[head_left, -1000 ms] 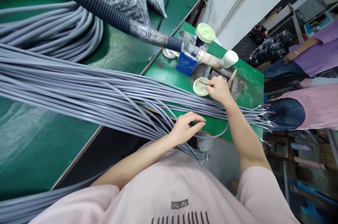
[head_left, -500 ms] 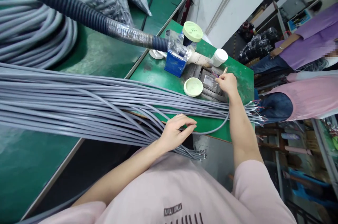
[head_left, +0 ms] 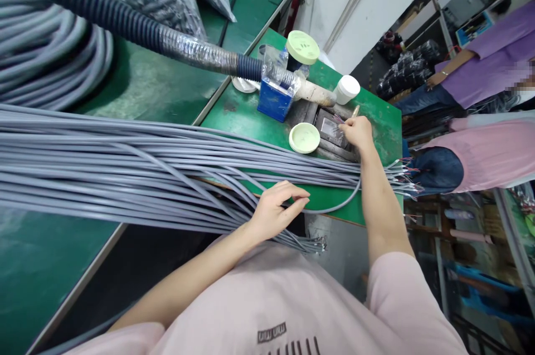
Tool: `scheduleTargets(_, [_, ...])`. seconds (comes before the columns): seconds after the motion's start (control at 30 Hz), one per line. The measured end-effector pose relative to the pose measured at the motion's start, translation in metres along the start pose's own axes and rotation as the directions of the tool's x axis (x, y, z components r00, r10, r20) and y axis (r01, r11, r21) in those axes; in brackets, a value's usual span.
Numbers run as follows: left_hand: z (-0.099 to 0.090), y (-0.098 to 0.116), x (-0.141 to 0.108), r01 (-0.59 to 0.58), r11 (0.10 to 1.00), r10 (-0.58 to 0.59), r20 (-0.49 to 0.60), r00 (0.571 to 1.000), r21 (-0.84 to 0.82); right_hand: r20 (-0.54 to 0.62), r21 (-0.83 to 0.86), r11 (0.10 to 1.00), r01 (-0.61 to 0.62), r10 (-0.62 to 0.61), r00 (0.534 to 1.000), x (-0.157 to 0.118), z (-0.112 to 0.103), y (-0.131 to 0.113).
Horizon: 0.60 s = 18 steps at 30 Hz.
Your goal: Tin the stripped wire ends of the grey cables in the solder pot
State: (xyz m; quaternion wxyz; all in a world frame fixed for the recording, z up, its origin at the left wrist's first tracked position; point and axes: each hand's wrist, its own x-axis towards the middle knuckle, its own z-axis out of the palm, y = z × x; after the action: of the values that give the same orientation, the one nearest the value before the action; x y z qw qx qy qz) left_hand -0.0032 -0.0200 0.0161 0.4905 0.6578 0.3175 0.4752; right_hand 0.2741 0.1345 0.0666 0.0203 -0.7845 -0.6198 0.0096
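My right hand [head_left: 358, 133] is closed on the end of a grey cable [head_left: 336, 208], which loops down under my wrist. Thin coloured wires [head_left: 339, 119] stick out from its fingertips, over a grimy solder pot [head_left: 331, 127] with a shiny square surface. My left hand [head_left: 276, 209] hovers at the table's near edge, thumb and fingers apart, nothing between them. Beneath and beside it runs a thick bundle of grey cables [head_left: 167, 160]. A shallow pale-green dish [head_left: 305, 138] lies just left of the pot.
A ribbed hose [head_left: 125, 23] ends in a pale nozzle beside the pot, above a blue box [head_left: 275, 100]. Behind stand a green-lidded tub [head_left: 302, 47] and a white tub [head_left: 347, 90]. Coiled cable [head_left: 54, 54] lies far left. Two people [head_left: 489, 149] are at the right.
My right hand and the wires stay over the pot, with only a very slight shift. The whole view has moved a little to the left. My left hand keeps its pose.
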Motion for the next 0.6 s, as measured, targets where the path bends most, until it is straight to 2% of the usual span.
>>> scheduleTargets(0.17, [0.001, 0.0, 0.001, -0.015, 1.0, 0.015, -0.004, 1.0, -0.001, -0.021, 0.037, 0.999, 0.001, -0.001, 1.0, -0.003, -0.005, 0.004])
scheduleTargets(0.47, [0.0, 0.002, 0.002, -0.034, 0.999, 0.034, -0.005, 0.999, 0.008, 0.028, -0.006, 0.999, -0.036, 0.036, 0.999, 0.004, 0.006, 0.0])
scheduleTargets(0.53, [0.0, 0.002, 0.003, -0.04, 0.999, 0.04, -0.008, 0.999, 0.013, 0.014, 0.03, 0.999, -0.02, 0.02, 1.0, 0.002, 0.003, 0.001])
scheduleTargets(0.6, [-0.001, 0.002, 0.003, -0.041, 0.999, 0.041, -0.009, 0.999, 0.017, -0.029, 0.138, 0.99, 0.02, -0.016, 0.999, -0.007, -0.006, 0.001])
